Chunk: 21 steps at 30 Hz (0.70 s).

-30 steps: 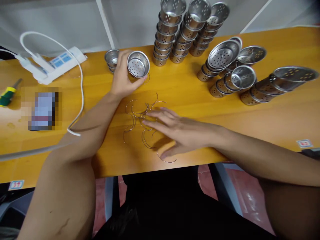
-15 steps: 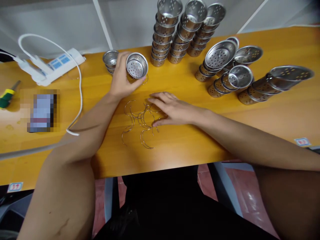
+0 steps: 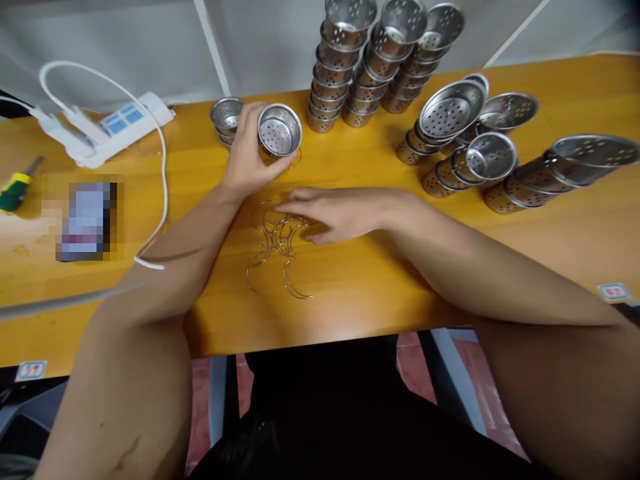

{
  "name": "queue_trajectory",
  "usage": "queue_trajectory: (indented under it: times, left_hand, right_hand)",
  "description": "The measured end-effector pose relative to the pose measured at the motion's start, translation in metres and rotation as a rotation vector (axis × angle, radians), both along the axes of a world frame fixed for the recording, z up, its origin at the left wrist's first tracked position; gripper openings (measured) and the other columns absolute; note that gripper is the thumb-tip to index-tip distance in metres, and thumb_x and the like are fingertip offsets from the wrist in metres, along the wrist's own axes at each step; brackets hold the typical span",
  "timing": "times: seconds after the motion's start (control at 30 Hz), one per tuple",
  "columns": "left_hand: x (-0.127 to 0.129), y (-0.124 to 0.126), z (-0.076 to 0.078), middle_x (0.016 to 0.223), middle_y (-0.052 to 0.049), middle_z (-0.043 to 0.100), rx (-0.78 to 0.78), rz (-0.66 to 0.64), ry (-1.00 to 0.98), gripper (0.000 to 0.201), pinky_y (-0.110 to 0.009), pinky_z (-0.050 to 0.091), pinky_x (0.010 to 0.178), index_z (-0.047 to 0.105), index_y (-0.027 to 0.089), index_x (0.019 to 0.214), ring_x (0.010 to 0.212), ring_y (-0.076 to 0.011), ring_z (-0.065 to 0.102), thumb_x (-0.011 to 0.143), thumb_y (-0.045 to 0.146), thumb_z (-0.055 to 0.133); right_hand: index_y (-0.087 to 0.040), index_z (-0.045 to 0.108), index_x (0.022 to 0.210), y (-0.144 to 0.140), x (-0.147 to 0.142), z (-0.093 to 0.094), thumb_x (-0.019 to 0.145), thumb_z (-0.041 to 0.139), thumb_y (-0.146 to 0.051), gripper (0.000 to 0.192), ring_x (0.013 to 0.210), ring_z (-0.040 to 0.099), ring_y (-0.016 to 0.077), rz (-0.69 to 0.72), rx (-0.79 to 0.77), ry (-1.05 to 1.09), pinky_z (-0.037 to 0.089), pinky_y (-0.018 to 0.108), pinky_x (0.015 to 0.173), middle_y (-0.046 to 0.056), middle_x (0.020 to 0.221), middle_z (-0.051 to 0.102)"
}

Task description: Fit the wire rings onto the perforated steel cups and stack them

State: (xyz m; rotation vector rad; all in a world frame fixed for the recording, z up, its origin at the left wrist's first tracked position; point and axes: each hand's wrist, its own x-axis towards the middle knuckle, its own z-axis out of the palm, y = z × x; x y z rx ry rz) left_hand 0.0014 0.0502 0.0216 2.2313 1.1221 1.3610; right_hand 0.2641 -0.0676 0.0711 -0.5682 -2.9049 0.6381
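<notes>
My left hand [image 3: 247, 155] grips a small perforated steel cup [image 3: 279, 131], tilted so its open mouth faces me, just above the orange table [image 3: 360, 287]. A thin wire ring lies under the cup on the table. My right hand [image 3: 340, 213] rests flat, fingers spread and pointing left, on a tangle of curved wire handles [image 3: 277, 250] in the middle of the table. The fingertips touch the top of the wire pile. Whether a wire is pinched under the fingers I cannot tell.
Another steel cup [image 3: 226, 115] stands behind my left hand. Tall cup stacks [image 3: 350, 67] stand at the back; tipped stacks [image 3: 465, 143] lie at the right. A white power strip [image 3: 107, 130] with cable, a screwdriver [image 3: 17, 187] and a blurred object [image 3: 87, 217] lie left.
My right hand slid from the near edge up and left across the wires, pushing them into a tighter pile. My left hand kept hold of the cup.
</notes>
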Motion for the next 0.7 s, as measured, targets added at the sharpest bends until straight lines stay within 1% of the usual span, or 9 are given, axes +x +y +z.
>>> queue_trajectory:
  times: [0.07,0.13,0.17,0.27,0.33,0.47,0.57,0.7]
  left_hand:
    - [-0.001,0.003,-0.002,0.16,-0.015,0.074,-0.032,-0.016,-0.016,0.082,-0.076,0.042,0.152,0.072,0.041,0.145,0.164,-0.052,0.061,0.083,0.081,0.107]
    - [-0.004,0.008,-0.007,0.162,-0.015,0.073,-0.031,-0.029,-0.015,0.085,-0.075,0.042,0.152,0.071,0.041,0.148,0.165,-0.0513,0.059,0.083,0.083,0.107]
    - [-0.006,0.01,-0.01,0.162,-0.014,0.072,-0.017,-0.04,-0.012,0.088,-0.074,0.042,0.151,0.07,0.042,0.149,0.165,-0.0508,0.059,0.083,0.086,0.106]
    - [-0.01,0.016,-0.016,0.161,-0.014,0.071,0.066,-0.084,0.006,0.101,-0.075,0.044,0.148,0.068,0.041,0.156,0.16,-0.0488,0.06,0.079,0.094,0.105]
    - [-0.01,0.016,-0.017,0.161,-0.014,0.071,0.083,-0.071,0.025,0.101,-0.075,0.045,0.147,0.068,0.041,0.156,0.159,-0.049,0.061,0.079,0.095,0.105]
    - [-0.008,0.012,-0.013,0.162,-0.015,0.072,0.016,-0.019,0.031,0.087,-0.073,0.047,0.147,0.07,0.042,0.152,0.164,-0.0508,0.062,0.086,0.088,0.103]
    - [-0.008,0.017,-0.019,0.163,-0.016,0.072,0.028,-0.064,0.014,0.086,-0.071,0.049,0.146,0.069,0.041,0.155,0.166,-0.0499,0.062,0.089,0.085,0.103]
    - [-0.01,0.029,-0.032,0.162,-0.018,0.071,0.085,-0.081,-0.016,0.089,-0.068,0.054,0.147,0.067,0.035,0.159,0.166,-0.0498,0.064,0.093,0.084,0.104]
  right_hand:
    - [-0.02,0.08,0.15,-0.002,-0.005,-0.001,0.112,0.079,-0.023,0.038,0.133,0.075,0.0349,-0.05,0.032,-0.033,0.066,0.051,0.121,0.016,0.15,0.076]
    - [-0.018,0.081,0.13,-0.006,-0.015,-0.005,0.116,0.073,-0.018,0.016,0.118,0.074,0.0305,-0.105,0.056,-0.05,0.062,0.043,0.105,0.016,0.135,0.078]
    - [-0.018,0.079,0.123,-0.008,-0.02,-0.007,0.117,0.07,-0.016,0.012,0.112,0.072,0.0287,-0.122,0.061,-0.054,0.058,0.04,0.098,0.014,0.129,0.078]
    - [-0.021,0.076,0.114,-0.012,-0.029,-0.009,0.118,0.064,-0.011,0.016,0.104,0.068,0.0257,-0.146,0.081,-0.054,0.044,0.036,0.083,0.011,0.122,0.079]
    - [-0.021,0.075,0.113,-0.014,-0.031,-0.009,0.119,0.06,-0.011,0.018,0.1,0.065,0.0244,-0.15,0.109,-0.063,0.037,0.037,0.077,0.011,0.121,0.08]
    - [-0.019,0.076,0.12,-0.017,-0.03,-0.008,0.119,0.061,-0.013,0.016,0.095,0.063,0.0235,-0.146,0.19,-0.097,0.029,0.038,0.073,0.013,0.125,0.08]
    - [-0.017,0.077,0.126,-0.018,-0.03,-0.009,0.119,0.065,-0.015,0.014,0.096,0.065,0.0238,-0.15,0.22,-0.114,0.028,0.038,0.072,0.015,0.129,0.08]
    - [-0.015,0.076,0.133,-0.017,-0.031,-0.01,0.121,0.066,-0.018,0.016,0.097,0.068,0.0238,-0.134,0.217,-0.138,0.031,0.037,0.073,0.016,0.135,0.08]
